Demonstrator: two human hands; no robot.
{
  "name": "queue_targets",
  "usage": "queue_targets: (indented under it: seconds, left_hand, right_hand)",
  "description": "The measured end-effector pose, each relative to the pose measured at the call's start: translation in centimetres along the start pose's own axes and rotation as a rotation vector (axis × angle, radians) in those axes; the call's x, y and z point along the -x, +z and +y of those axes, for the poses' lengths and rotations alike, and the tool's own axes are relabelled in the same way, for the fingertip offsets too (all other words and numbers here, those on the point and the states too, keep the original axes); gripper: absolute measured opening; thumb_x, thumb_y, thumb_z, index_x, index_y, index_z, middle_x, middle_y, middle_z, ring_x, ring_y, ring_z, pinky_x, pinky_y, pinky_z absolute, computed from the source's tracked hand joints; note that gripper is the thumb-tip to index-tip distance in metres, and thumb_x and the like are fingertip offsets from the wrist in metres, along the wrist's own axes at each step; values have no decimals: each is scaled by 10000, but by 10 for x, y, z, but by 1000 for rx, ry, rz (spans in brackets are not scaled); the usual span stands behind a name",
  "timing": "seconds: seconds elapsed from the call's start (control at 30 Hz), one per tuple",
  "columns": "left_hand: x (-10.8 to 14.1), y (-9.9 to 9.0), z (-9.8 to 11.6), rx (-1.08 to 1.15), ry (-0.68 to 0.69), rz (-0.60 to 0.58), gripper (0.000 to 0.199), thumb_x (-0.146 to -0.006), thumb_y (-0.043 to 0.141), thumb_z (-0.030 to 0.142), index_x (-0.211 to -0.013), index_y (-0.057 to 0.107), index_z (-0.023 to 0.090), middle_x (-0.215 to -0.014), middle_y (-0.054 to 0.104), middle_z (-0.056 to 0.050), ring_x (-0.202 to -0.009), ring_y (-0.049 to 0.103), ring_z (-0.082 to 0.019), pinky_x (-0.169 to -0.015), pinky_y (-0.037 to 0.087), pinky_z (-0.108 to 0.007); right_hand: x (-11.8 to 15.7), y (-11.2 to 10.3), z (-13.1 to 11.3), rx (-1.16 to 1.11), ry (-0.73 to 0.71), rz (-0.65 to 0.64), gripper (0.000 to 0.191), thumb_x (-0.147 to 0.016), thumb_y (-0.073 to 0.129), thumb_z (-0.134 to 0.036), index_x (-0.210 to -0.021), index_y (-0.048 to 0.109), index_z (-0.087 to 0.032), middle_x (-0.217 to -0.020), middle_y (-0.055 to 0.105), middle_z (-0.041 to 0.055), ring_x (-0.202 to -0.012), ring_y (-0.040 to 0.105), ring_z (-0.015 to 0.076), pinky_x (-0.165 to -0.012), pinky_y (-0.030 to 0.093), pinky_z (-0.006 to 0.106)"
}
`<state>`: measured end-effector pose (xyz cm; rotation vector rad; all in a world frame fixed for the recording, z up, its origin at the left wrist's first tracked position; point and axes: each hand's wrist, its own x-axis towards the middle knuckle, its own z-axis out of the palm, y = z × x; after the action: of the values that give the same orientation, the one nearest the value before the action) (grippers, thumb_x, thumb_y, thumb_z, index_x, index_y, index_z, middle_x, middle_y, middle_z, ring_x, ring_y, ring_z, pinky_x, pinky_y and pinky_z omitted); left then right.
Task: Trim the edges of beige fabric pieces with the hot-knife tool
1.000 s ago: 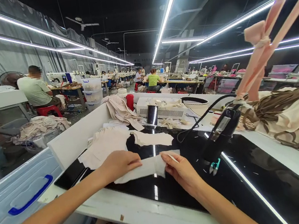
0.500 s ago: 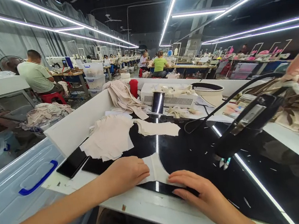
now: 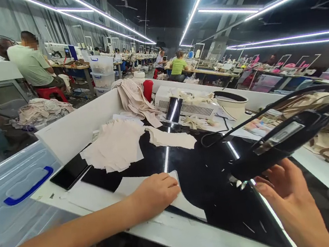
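Observation:
A pale curved fabric piece (image 3: pixel 192 207) lies near the front edge of the black glossy work surface (image 3: pixel 209 174). My left hand (image 3: pixel 159 192) is on it, fingers curled and pressed together at its edge. To the right hangs a black corded electric cutter (image 3: pixel 274 146) with small metal blades pointing down. My right hand (image 3: pixel 289 193) is right beside and partly behind its lower body. Thumb and fingers there are apart; the cutter hides some fingertips, so contact is unclear.
A stack of pale fabric pieces (image 3: pixel 114 143) and a smaller stack (image 3: pixel 171 138) lie farther back. White walls (image 3: pixel 85 129) edge the table. A black cylinder (image 3: pixel 175 109), a vented white box (image 3: pixel 202 107) and a blue-handled clear bin (image 3: pixel 19 227) stand around. Co-workers sit beyond.
My right hand has left the fabric and moved right to the cutter, which now tilts flatter. The left hand has shifted slightly right on the fabric, and more of the piece shows.

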<state>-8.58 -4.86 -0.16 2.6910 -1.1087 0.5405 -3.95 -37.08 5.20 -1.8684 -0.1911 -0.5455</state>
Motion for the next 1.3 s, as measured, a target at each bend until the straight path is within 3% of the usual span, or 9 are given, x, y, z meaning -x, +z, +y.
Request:
queue_targets:
  seconds: [0.07,0.1,0.17,0.27,0.5,0.7,1.07,1.3]
  left_hand:
    - [-2,0,8,-1,25,3,129,-1030,602,54,-1015,673,160,-1098,724,-48,-1016,664,-209,-851,543,-334]
    - [-3,0,12,2,41,3,122,-1024,613,54,-1009,672,159,-1082,723,-42,-1005,663,-207,-831,542,-333]
    - [-5,-1,17,12,67,2,118,-1008,629,45,-1002,670,156,-1059,718,-33,-983,660,-202,-805,540,-330]
    - [-7,-3,22,24,85,14,133,-992,628,24,-976,662,152,-1031,711,-34,-952,653,-193,-805,538,-324]
    - [-15,4,21,-10,98,117,156,-1033,568,45,-1000,666,161,-1025,715,-73,-998,665,-202,-805,523,-302]
    - [-21,8,23,-50,60,142,132,-1069,570,125,-982,667,154,-1025,727,-72,-970,671,-208,-705,499,-318]
    - [-14,16,23,-54,60,274,217,-1101,472,104,-1077,687,116,-1098,747,-86,-1003,691,-212,-703,532,-326]
    - [-12,19,22,-46,35,231,199,-1107,491,135,-1059,684,149,-1063,716,-86,-983,668,-196,-772,547,-308]
  right_hand:
    - [-10,13,-12,-99,-2,3,868,-668,902,-660,-1401,566,-338,-1367,691,85,-1276,673,355,-1060,584,555]
    - [-15,21,-19,-158,-27,22,839,-671,905,-658,-1370,575,-332,-1354,695,86,-1270,675,354,-1085,560,582]
    - [-23,37,-31,-294,-91,96,687,-709,905,-607,-1252,611,-307,-1194,735,57,-1067,747,305,-999,600,558]
    - [-31,58,-43,-389,-148,189,491,-782,890,-485,-1134,625,-268,-947,725,-10,-746,716,190,-757,633,396]
    - [-27,95,-48,-502,-221,95,367,-853,858,-329,-1048,555,-262,-890,688,-37,-663,659,140,-589,614,306]
    - [-27,126,-47,-667,-212,61,400,-896,786,-324,-1229,565,-303,-863,666,-49,-631,621,130,-529,590,273]
    - [-25,141,-42,-739,-125,34,422,-869,793,-363,-1221,570,-302,-831,660,-48,-620,616,137,-515,569,272]
    - [-24,140,-47,-774,-101,28,438,-846,817,-406,-1198,586,-288,-815,656,-43,-619,603,136,-504,539,256]
